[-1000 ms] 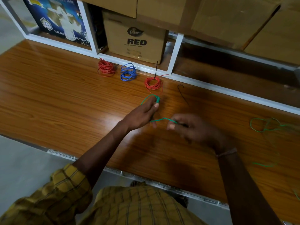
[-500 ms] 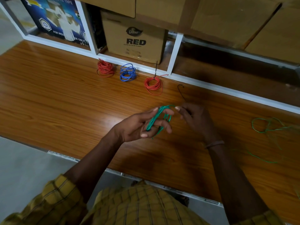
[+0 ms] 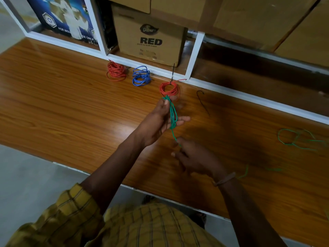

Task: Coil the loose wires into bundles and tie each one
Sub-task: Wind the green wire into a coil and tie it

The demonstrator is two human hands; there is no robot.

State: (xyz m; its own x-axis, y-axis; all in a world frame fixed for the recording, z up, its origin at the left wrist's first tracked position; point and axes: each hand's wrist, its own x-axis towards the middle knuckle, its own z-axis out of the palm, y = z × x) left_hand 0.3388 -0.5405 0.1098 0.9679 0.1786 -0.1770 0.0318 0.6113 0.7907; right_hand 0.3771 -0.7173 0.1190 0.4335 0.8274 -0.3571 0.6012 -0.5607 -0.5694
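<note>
Green wire was wound in several long loops around the left hand, which was raised above the wooden surface. The loops ran from the thumb down to the lower fingers, and these were stretched out and spread to keep the loops tight. A single strand went down from the loops to the right hand, just near and to the right. The right hand was blurred; its thumb and first finger seemed to pinch the strand, but the exact contact was hard to make out. More loose green wire lay well apart at the right, faint, and its end ran out of the picture.

Along the far edge of the surface, three coils lay in a row: a red bundle at the left, a blue bundle beside it, and a tied red bundle just beyond the left fingertips, with a black tie standing up from it. A black tie lay alone to the right of that bundle. Behind, a cardboard box stood in a white shelf, and its upper part was covered by another box.
</note>
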